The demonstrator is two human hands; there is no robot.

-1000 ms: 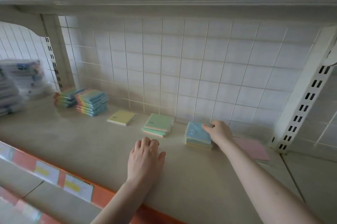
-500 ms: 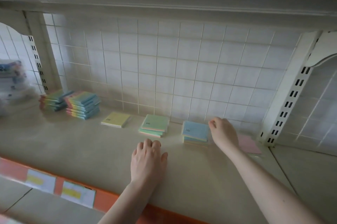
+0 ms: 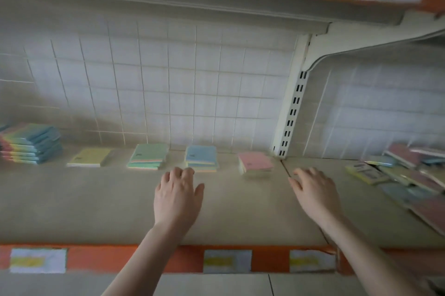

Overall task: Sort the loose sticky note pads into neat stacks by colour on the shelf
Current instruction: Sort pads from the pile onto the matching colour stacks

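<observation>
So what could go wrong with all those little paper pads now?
The pink stack sits crooked beside the shelf seam, just ahead of the right hand, so a reach past it might knock it. The blue stack and green stack show other colours underneath, so they may still be mixed. The loose pile on the right lies jumbled and could slide when one pad is pulled out.
</observation>
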